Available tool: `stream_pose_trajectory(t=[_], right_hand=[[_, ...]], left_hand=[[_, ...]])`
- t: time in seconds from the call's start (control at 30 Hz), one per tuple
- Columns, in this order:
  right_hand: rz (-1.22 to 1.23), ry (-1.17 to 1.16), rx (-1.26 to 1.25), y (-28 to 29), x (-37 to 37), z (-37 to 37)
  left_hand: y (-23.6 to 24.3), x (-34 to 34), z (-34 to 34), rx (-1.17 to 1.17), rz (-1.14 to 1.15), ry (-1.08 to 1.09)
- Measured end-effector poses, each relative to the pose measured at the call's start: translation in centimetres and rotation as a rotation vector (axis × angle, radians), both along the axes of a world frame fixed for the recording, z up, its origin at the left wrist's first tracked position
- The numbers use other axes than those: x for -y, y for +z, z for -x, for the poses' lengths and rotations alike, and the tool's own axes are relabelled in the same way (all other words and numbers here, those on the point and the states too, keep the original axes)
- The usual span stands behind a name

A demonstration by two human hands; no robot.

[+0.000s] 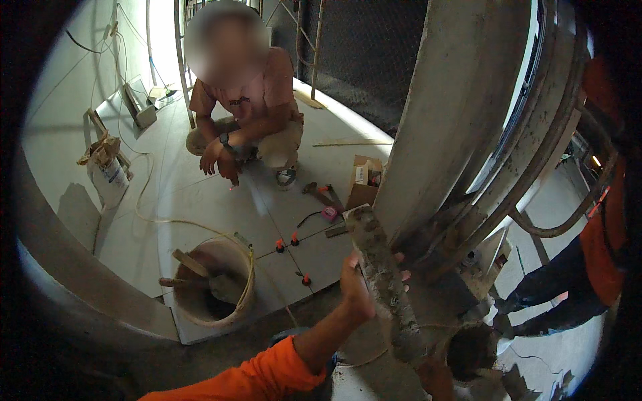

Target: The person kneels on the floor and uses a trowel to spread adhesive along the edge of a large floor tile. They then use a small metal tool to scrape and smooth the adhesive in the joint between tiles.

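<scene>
A long, narrow strip [384, 277], probably cut tile, slants across the centre with lumpy grey mortar along its upper face. My left hand [358, 289] grips it from beneath, the thumb side at its left edge and fingertips showing past its right edge. Low in the picture, my right hand [436, 378] is by the strip's lower end. Its fingers look curled, but shadow hides what they hold. Just right of that hand stands a dark, mortar-smeared bucket [471, 351].
A person [244, 100] squats on the tiled floor [207, 200] ahead. A large bucket [214, 281] with wooden handles stands left. Orange tile clips [294, 238], a hammer [317, 194] and a carton [364, 175] lie near. Columns [448, 100] rise right, beside another person's legs [555, 294].
</scene>
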State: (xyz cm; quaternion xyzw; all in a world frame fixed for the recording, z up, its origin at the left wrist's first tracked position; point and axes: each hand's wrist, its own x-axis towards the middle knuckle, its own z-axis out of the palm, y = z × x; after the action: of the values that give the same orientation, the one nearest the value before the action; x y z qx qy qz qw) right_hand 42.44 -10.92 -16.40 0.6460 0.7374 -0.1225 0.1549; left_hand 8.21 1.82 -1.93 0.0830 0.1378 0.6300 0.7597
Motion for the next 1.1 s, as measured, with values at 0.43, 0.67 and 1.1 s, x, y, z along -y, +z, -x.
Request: stream_pose_trajectory(t=[0.43,0.67,1.1], right_hand=[[-0.124,-0.183,-0.598,-0.3,0.3,2.4],[-0.408,-1.222,-1.715,-6.8,0.8,6.3],[-0.919,-1.496,-2.323,-10.3,-4.5,2.3]], left_hand=[[-1.1,-0.8,-0.2,-0.052,-0.011,0.082],[-0.2,-0.3,-0.4,-0.059,-0.064,0.145],[-3.1,-2.1,-1.8,-0.115,0.076,-0.003]])
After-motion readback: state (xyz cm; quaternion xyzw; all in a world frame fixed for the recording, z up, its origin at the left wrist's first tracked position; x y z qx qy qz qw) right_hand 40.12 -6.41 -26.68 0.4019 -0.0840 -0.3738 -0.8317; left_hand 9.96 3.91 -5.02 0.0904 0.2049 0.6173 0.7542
